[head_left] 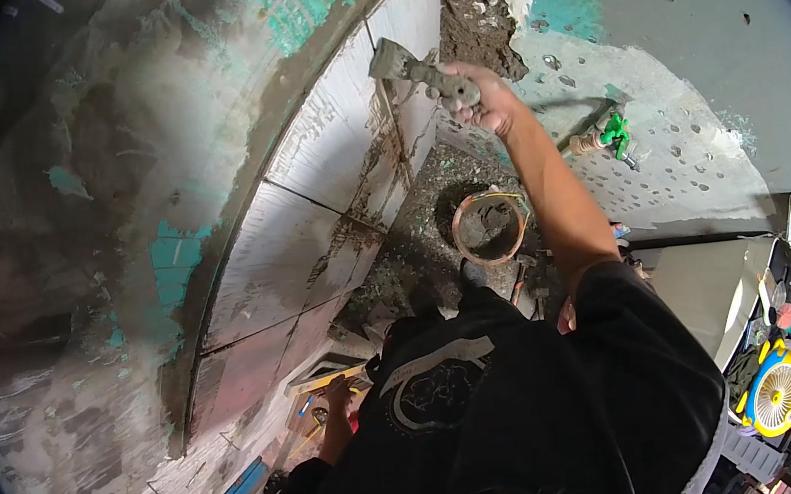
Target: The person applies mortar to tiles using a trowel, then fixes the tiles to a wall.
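My right hand, fingers wrapped round the handle, holds a putty knife coated in grey cement. Its blade lies over the edge of the white wall tiles, close to the corner where two walls meet. Mortar smears run along the tile joints. Low on the left, my left hand is beside a yellow-edged bar; its fingers are small and dark in this view. Below my right forearm, a round bucket with grey mortar inside stands on the floor.
A tap with a green handle sticks out from the pitted right wall. Rough brown mortar fills the corner above my hand. Tools lie on the floor near the bucket. At the lower right stands a yellow and blue fan among household items.
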Demonstrator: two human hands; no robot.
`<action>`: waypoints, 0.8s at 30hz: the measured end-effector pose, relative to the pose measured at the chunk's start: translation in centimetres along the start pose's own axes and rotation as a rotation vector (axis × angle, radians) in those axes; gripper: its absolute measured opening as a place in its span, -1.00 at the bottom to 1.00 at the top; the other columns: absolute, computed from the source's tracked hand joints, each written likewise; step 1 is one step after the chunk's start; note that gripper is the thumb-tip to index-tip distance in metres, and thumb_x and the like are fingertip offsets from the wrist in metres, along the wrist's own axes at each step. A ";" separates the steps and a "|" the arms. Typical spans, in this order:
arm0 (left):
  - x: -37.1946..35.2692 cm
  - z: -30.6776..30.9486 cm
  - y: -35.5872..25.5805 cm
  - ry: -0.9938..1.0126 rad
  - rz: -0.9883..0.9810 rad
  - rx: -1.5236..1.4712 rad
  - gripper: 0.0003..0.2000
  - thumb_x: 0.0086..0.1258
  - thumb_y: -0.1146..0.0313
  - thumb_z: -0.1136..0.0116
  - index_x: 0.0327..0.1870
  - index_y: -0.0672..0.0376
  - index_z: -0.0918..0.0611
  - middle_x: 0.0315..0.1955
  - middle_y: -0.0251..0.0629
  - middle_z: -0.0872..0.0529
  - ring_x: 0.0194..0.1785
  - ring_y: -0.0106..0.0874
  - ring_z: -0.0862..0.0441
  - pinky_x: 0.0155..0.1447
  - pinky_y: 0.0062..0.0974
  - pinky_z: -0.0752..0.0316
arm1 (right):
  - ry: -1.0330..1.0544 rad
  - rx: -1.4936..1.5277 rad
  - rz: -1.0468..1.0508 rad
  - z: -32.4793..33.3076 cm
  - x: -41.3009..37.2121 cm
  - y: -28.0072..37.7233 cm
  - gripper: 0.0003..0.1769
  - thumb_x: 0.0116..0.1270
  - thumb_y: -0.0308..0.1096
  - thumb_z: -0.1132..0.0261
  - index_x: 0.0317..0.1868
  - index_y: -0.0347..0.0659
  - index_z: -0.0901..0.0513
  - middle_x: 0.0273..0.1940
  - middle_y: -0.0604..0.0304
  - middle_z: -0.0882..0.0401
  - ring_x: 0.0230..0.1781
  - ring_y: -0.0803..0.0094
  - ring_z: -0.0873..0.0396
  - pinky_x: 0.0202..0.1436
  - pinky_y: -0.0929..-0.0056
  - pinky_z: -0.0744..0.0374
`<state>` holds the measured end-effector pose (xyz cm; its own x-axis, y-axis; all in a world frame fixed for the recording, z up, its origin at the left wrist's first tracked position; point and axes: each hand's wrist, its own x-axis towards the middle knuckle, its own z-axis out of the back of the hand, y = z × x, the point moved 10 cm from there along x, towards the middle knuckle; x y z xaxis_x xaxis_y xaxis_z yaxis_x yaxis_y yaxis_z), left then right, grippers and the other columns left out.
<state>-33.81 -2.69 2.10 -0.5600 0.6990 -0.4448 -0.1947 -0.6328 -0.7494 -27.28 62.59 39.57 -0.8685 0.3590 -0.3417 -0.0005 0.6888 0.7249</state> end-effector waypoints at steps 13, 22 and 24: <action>-1.9 4.8 -6.4 -0.304 0.500 -0.413 -0.73 0.11 0.44 -0.10 -0.12 0.16 -0.55 -0.46 -0.26 -0.59 -0.45 -0.49 -0.51 -0.50 -0.49 -0.40 | -0.594 -0.723 0.698 -5.4 5.0 -11.1 -0.46 0.25 -0.31 -0.07 0.21 -0.36 -0.22 -0.61 0.26 -0.44 -0.64 0.67 -0.34 -0.64 0.61 -0.37; -3.9 0.3 1.5 -0.057 0.519 -0.400 -0.78 0.15 0.48 0.05 -0.20 0.10 -0.58 -0.44 -0.34 -0.55 -0.63 -0.53 -0.41 -0.62 -0.52 -0.32 | -0.340 0.066 0.071 3.5 3.2 -12.2 -0.75 0.27 -0.29 0.01 -0.13 -0.24 -0.42 -0.54 0.28 -0.41 -0.70 0.55 -0.34 -0.75 0.65 -0.26; -2.7 2.0 -4.0 0.024 0.440 -0.009 -0.76 0.14 0.48 0.05 -0.17 0.10 -0.57 -0.43 -0.31 -0.55 -0.66 -0.53 -0.40 -0.63 -0.54 -0.30 | -0.223 0.223 0.058 3.4 4.3 -8.4 -0.77 0.26 -0.31 0.01 -0.12 -0.22 -0.39 -0.57 0.26 -0.40 -0.73 0.56 -0.33 -0.78 0.71 -0.20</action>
<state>-33.12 -2.67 7.24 -0.5690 0.3717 -0.7336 0.0650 -0.8689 -0.4907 -29.33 60.48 29.96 -0.7338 0.5142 -0.4440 0.1764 0.7754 0.6064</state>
